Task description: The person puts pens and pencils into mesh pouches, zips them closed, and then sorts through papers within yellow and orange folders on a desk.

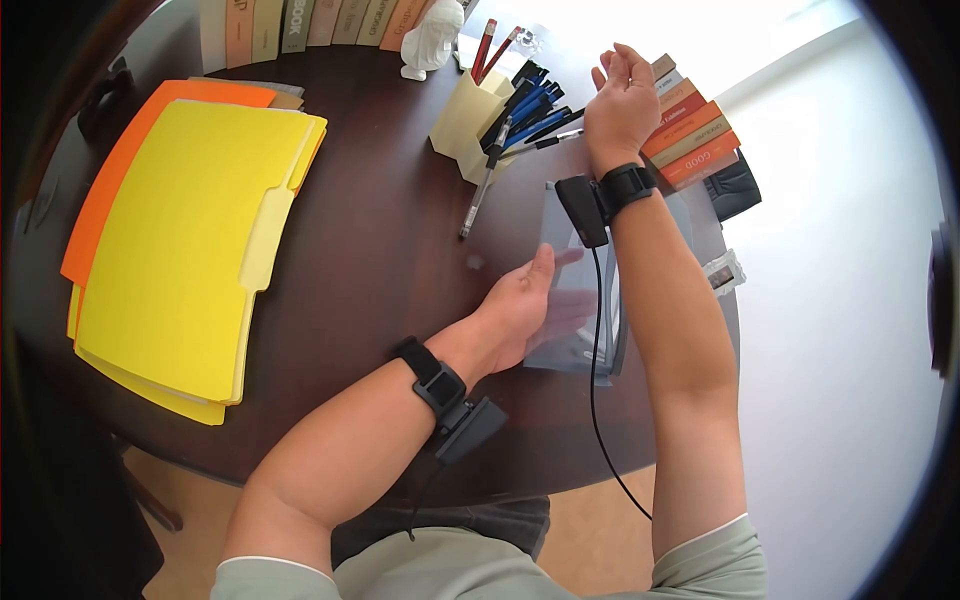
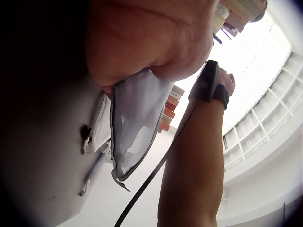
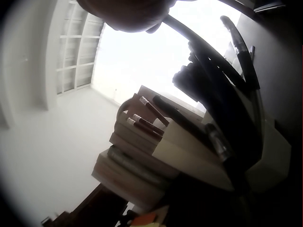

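Note:
My left hand [image 1: 520,305] holds a translucent grey-edged zip pouch [image 1: 570,355], its fingers showing faintly through the clear sheet. In the left wrist view the pouch [image 2: 137,127] hangs down from the palm, a loose zipper end at its lower corner. My right hand [image 1: 625,100] is raised beyond the pouch, beside the pens, with fingers loosely curled and nothing visible in them. A cream pen holder [image 1: 462,115] packed with blue and black pens [image 1: 535,105] stands to its left. The right wrist view shows only part of the right hand [image 3: 130,14], close over the pen ends.
Yellow folders [image 1: 190,250] lie over an orange folder [image 1: 165,100] on the left of the dark table [image 1: 360,200]. Books [image 1: 320,25] and a white bust [image 1: 432,40] line the back. More books [image 1: 695,130] and a small white frame [image 1: 724,272] stand at the right edge.

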Available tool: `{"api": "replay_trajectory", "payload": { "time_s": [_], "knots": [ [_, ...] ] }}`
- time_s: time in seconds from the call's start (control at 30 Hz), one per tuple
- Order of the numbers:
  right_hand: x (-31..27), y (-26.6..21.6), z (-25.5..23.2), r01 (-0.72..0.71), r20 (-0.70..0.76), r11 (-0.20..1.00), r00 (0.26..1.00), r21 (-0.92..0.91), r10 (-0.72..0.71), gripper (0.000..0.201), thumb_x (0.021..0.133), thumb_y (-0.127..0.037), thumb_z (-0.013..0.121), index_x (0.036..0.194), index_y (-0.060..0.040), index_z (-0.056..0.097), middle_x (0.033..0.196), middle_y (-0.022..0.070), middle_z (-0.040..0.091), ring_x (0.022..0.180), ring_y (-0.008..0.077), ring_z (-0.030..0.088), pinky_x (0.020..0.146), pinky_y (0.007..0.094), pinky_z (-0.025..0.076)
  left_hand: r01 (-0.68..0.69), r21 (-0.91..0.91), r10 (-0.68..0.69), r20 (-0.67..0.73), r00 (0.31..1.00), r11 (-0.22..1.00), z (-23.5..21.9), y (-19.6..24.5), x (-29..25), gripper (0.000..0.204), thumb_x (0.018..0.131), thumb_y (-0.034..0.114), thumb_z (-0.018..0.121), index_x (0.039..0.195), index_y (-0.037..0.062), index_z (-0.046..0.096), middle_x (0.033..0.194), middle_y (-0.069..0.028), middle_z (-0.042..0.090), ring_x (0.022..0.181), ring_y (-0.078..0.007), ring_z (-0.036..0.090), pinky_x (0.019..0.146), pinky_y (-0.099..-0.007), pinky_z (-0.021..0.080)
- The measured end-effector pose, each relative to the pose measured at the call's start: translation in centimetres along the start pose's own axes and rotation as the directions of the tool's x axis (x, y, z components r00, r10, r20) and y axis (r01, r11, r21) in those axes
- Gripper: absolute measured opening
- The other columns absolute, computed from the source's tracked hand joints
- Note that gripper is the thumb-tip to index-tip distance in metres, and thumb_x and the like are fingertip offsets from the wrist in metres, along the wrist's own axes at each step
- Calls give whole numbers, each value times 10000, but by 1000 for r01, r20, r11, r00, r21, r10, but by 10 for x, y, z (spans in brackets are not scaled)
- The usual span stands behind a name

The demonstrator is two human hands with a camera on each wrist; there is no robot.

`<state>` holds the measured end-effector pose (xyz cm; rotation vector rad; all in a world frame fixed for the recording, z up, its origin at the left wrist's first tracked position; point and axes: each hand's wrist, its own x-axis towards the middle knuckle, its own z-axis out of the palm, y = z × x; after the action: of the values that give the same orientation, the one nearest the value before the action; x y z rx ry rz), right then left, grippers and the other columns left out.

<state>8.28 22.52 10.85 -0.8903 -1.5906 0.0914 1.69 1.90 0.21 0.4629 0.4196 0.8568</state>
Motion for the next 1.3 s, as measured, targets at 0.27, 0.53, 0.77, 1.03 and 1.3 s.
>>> {"api": "replay_trajectory", "payload": {
  "time_s": [0.27,0.53,0.77,1.03,1.3],
  "knots": [
    [-14,1,10,-101,17,974,995,205,100,229,1096,-143,516,1225,-21,660,1089,130,706,1036,224,724,874,322,639,-1,-27,0,-35,999,1000,2,-1,1,655,1105,569,256,1584,138,377,1380,-191,623,1284,-282,613,1120,-426,489],
    [-47,-5,21,68,227,950,974,-304,3,275,1052,-211,556,1270,-85,668,1254,179,661,1190,362,610,1015,431,491,-15,13,15,-22,1000,1000,-1,-3,6,599,1119,531,321,1533,107,406,1346,-173,642,1244,-266,638,1085,-423,505],
    [-43,-28,0,145,177,934,980,-325,-90,334,1006,-246,619,1292,-75,642,1281,187,665,1203,315,621,994,417,492,7,-12,-8,-52,999,1000,0,-2,4,628,1093,576,298,1484,110,453,1365,-151,633,1228,-255,646,1076,-419,514],
    [-71,-53,-16,235,714,911,695,-339,86,385,900,-292,728,1134,-12,606,870,166,746,855,377,724,780,446,564,-24,-25,23,-39,999,999,3,-1,4,587,1118,538,284,1426,101,526,1293,-70,655,1199,-223,650,1050,-415,535],
    [-75,-35,6,140,647,900,741,-412,180,515,837,-265,802,1152,21,513,967,246,711,950,420,706,852,470,548,-68,-18,67,-36,997,998,1,-5,8,485,1139,457,341,1327,64,555,1258,-62,647,1111,-210,682,1017,-398,562]
  ]
}}
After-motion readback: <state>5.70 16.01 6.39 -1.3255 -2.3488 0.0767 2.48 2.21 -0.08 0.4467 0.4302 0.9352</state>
